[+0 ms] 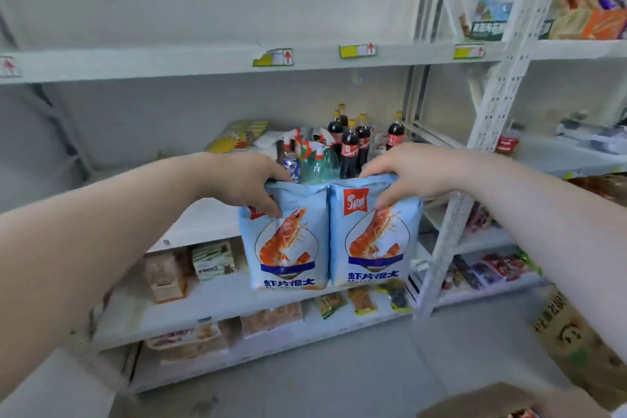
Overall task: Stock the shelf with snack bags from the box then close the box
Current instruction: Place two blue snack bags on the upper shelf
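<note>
Two light blue snack bags with an orange shrimp picture hang side by side in front of the white shelf (210, 217). My left hand (242, 180) grips the top of the left bag (286, 244). Fingers and thumb of my right hand (407, 171) pinch the top of the right bag (375, 241). Both bags are upright, touching each other, level with the middle shelf board. A cardboard box (475, 400) shows only as a brown edge at the bottom right.
Dark soda bottles (349, 146) and spray bottles (315, 159) stand on the shelf behind the bags, a yellow packet (237, 136) further left. Lower shelves hold small boxes and snack packs. A second rack (492, 95) stands right; a printed carton (570, 332) sits on the floor.
</note>
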